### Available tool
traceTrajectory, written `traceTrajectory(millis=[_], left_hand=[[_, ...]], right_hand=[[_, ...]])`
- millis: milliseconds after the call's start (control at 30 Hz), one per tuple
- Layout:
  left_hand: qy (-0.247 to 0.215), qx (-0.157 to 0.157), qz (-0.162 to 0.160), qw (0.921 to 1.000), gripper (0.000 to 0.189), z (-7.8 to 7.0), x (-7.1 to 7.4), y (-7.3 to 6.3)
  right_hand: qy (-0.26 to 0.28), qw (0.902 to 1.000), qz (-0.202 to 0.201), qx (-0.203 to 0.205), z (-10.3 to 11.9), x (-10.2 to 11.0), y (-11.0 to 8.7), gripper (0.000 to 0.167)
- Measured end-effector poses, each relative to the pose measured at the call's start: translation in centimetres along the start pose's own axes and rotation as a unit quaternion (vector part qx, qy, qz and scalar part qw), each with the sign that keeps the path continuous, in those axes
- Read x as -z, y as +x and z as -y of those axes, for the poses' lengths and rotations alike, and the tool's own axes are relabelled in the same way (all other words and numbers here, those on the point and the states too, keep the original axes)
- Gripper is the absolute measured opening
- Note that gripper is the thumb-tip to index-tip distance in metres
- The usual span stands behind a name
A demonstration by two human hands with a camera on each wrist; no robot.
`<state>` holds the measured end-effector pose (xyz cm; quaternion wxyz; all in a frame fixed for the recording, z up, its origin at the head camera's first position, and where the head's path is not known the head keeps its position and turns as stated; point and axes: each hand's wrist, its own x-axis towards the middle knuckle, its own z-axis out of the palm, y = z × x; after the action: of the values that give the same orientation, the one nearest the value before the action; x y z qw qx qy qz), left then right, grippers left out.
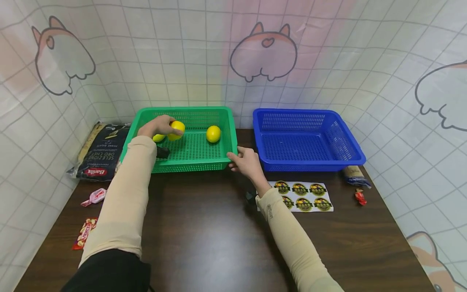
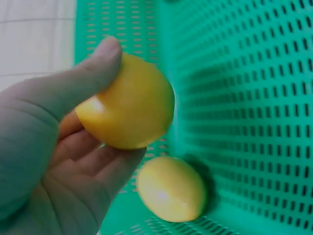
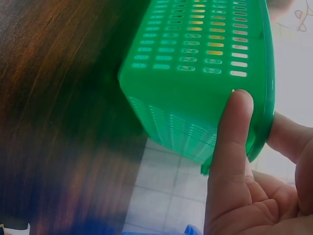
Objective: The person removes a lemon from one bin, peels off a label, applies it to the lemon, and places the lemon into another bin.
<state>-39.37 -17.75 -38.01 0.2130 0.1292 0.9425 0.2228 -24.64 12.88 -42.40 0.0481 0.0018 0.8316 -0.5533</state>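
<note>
My left hand [image 1: 158,126] grips a yellow lemon [image 1: 176,129] over the left part of the green basket [image 1: 193,163]. In the left wrist view, the thumb lies on one side of that lemon [image 2: 134,105] and the fingers on the other. A second lemon [image 2: 171,190] lies on the basket floor just by the fingers, mostly hidden by the hand in the head view. Further right in the basket is another lemon [image 1: 213,134]. My right hand [image 1: 246,162] pinches the basket's front right corner, its thumb at the rim and a finger on the outer wall [image 3: 181,88].
A blue basket [image 1: 297,165] stands to the right of the green one. Before it lies a sticker sheet [image 1: 304,198], partly behind the right forearm. A black pasta bag [image 1: 103,152], wrapped candies [image 1: 95,196] and a red packet [image 1: 84,234] lie at left; a red candy [image 1: 360,197] is at right.
</note>
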Motion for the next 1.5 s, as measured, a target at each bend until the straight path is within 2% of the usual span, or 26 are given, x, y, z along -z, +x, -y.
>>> traceTrajectory(millis=[200, 333, 467, 667, 767, 933, 1000, 1133, 1300, 1400, 1500], left_hand=[[-0.084, -0.04, -0.019, 0.9955, 0.075, -1.0, 0.9, -0.6], [-0.135, -0.073, -0.031, 0.9877, 0.074, -2.0, 1.0, -1.0], [-0.195, -0.113, -0.046, 0.9732, 0.071, -3.4, 0.8, -2.2], [-0.274, -0.157, -0.071, 0.9462, 0.063, -5.3, -0.6, -5.0], [-0.313, -0.17, -0.072, 0.9316, 0.058, -5.9, -2.0, -6.5], [-0.346, -0.221, -0.055, 0.9102, 0.051, -6.9, -4.8, -8.9], [-0.357, -0.24, -0.04, 0.9018, 0.052, -7.4, -6.1, -9.9], [-0.381, -0.263, 0.009, 0.8867, 0.057, -8.7, -9.1, -11.3], [-0.403, -0.269, 0.067, 0.8723, 0.066, -9.6, -12.9, -11.8], [-0.417, -0.265, 0.078, 0.866, 0.069, -9.5, -15.1, -11.5], [-0.43, -0.25, 0.078, 0.864, 0.069, -9.2, -17.3, -11.0]], right_hand=[[-0.051, 0.9985, -0.009, 0.019, -0.2, 0.2, 0.2, 0.045], [-0.114, 0.9929, -0.025, 0.022, -0.3, 0.6, 0.0, 0.059], [-0.149, 0.9878, -0.035, 0.028, -0.3, 1.4, -0.6, 0.069], [-0.184, 0.9811, 0.002, 0.06, 0.0, 3.3, -2.1, 0.052], [-0.211, 0.9746, 0.027, 0.07, -0.2, 4.5, -3.0, 0.042], [-0.269, 0.9579, 0.058, 0.083, -1.3, 6.1, -4.1, 0.037], [-0.295, 0.9492, 0.07, 0.085, -2.0, 6.5, -4.4, 0.037], [-0.341, 0.9333, 0.08, 0.078, -3.5, 6.8, -4.9, 0.038], [-0.387, 0.9172, 0.071, 0.063, -4.9, 6.8, -4.9, 0.039], [-0.399, 0.9133, 0.07, 0.046, -5.7, 6.8, -4.8, 0.039], [-0.401, 0.9128, 0.071, 0.029, -6.3, 6.6, -4.8, 0.036]])
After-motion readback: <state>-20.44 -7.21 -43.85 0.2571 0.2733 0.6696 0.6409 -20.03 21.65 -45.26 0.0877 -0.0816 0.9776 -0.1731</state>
